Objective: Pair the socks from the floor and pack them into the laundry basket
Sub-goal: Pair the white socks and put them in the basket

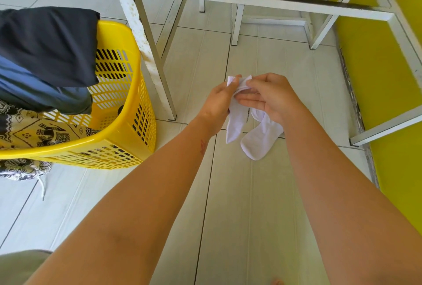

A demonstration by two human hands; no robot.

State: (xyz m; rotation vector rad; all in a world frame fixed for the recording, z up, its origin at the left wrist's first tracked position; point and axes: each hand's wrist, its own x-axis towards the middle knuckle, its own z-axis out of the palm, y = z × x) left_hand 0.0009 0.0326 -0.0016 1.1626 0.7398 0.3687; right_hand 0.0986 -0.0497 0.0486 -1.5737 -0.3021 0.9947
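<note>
White socks (237,125) are pinched at the cuffs by left hand (219,102) and right hand (271,97), yellow basket (127,102) at 9 o'clock.

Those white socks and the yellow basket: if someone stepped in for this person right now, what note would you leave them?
Left hand: grip shut on the cuffs of the white socks.
Right hand: pinching the same cuffs from the other side.
Socks: two, hanging together above the floor tiles.
Laundry basket: to the left, draped with clothes.
Done: both socks picked up.
Left: finish joining the pair and put it in the basket.
</note>
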